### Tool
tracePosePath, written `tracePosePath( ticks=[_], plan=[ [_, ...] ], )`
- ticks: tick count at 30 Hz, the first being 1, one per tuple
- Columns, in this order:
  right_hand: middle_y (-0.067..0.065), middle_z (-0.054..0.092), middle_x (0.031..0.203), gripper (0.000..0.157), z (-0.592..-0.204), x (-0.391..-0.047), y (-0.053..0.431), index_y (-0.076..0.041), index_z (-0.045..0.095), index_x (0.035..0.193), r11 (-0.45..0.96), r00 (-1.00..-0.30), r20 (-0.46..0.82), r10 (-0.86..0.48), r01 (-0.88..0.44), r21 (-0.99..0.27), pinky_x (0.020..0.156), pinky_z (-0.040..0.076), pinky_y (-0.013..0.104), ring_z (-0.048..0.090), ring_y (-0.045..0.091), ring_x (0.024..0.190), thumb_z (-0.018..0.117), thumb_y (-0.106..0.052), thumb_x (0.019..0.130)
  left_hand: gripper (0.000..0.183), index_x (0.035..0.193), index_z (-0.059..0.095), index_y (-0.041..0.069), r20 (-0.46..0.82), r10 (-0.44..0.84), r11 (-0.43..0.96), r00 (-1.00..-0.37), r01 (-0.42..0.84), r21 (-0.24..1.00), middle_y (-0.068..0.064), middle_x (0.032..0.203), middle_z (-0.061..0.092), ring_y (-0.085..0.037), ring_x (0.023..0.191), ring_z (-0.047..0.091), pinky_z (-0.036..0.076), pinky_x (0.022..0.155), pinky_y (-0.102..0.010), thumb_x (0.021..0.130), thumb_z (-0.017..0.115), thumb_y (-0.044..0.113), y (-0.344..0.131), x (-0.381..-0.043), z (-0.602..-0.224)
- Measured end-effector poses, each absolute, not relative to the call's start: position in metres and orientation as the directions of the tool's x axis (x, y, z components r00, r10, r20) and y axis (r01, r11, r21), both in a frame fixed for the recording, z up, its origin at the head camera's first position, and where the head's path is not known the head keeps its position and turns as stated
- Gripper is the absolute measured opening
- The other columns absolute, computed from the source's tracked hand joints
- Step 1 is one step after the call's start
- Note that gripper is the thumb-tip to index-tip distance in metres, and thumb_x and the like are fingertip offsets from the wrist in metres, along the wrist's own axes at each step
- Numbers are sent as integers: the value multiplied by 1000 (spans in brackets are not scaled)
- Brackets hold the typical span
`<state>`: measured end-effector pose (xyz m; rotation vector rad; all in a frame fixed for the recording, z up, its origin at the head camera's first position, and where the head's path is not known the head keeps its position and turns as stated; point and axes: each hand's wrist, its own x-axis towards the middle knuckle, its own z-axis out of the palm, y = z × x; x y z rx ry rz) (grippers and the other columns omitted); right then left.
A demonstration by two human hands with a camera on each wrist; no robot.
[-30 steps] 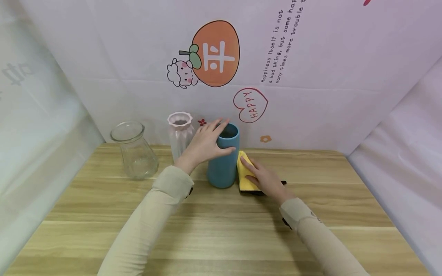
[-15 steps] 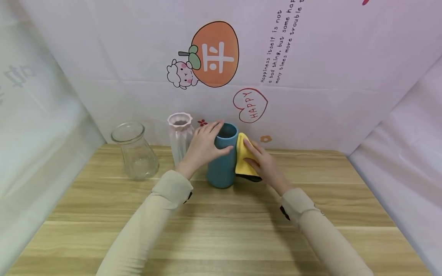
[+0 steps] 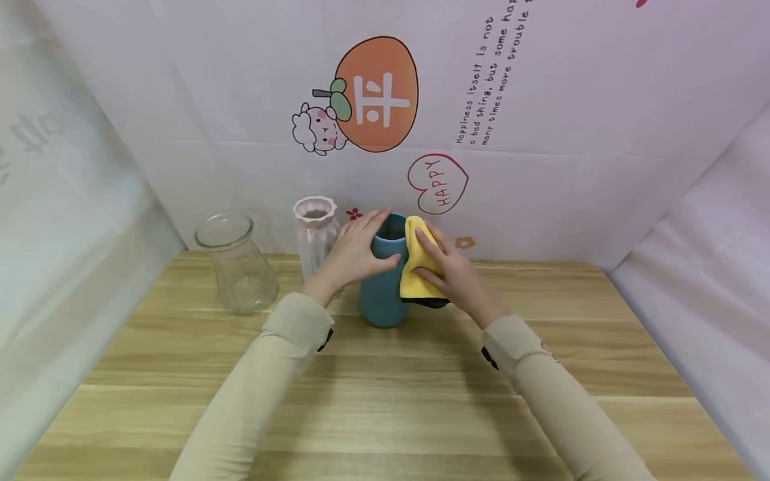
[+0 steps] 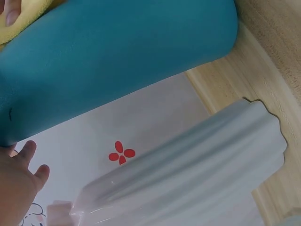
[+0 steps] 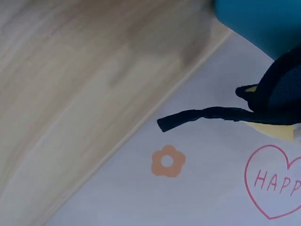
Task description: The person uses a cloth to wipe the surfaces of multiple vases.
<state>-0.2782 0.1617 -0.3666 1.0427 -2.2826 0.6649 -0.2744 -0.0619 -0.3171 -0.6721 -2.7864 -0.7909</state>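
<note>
A tall blue vase (image 3: 380, 297) stands upright on the wooden table. My left hand (image 3: 359, 248) grips it near the rim from the left, fingers at the back of the rim and thumb across the front. On the vase's upper right side, my right hand (image 3: 454, 274) holds a folded yellow cleaning cloth (image 3: 418, 286) against the wall. The cloth's dark underside (image 5: 284, 92) and a dark strap (image 5: 202, 114) show in the right wrist view. In the left wrist view, the blue vase (image 4: 117, 56) fills the top, with a bit of yellow cloth (image 4: 28, 16) at the corner.
Just left of the blue vase stands a white ribbed vase (image 3: 313, 248), partly behind my left hand. A clear glass vase (image 3: 243, 284) is farther left. A printed white sheet (image 3: 541, 200) hangs behind the wooden table (image 3: 385, 414).
My right hand has carried the cloth up the vase's right side from near the table to the rim, then slightly left onto its front. My left hand has stayed on the vase.
</note>
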Motion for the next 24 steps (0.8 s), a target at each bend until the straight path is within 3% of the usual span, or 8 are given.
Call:
tracePosePath(
  ticks=[4,10,15,21,24],
  plan=[
    [22,40,146,84,-375,-277,162,-29,28,151,589,-572,645,-507,-776,-226,82,56,46,65,39,101,72,-14,82,85,152,25,17,271,375,755,-886,462,466,-6,157,30,-28,144,29,16,120,-52,82,63,45,-62,-275,-318],
    [24,44,143,69,-395,-268,166,-13,40,146,623,-610,603,-514,-749,-226,82,57,42,65,39,102,70,-13,83,84,153,24,17,269,378,747,-886,464,477,-6,157,29,-28,144,29,16,119,-53,83,63,44,-62,-277,-320],
    [24,50,136,67,-424,-266,176,-8,45,142,597,-573,598,-561,-780,-188,84,56,41,64,38,107,73,-11,81,84,153,24,17,271,384,748,-883,469,469,-6,157,29,-28,144,28,16,119,-53,83,63,43,-62,-275,-318],
    [21,55,132,68,-440,-265,189,-20,41,146,618,-600,525,-604,-768,-167,78,58,39,69,34,96,69,-12,85,88,153,23,16,259,392,808,-883,465,362,-7,157,29,-30,145,25,16,119,-54,82,64,48,-64,-272,-313],
    [21,54,133,67,-437,-264,191,-20,39,147,626,-619,508,-600,-758,-183,80,57,41,67,35,101,67,-12,87,90,152,26,15,278,373,838,-885,450,309,-9,154,33,-30,143,28,19,118,-53,82,64,55,-64,-270,-313]
  ],
)
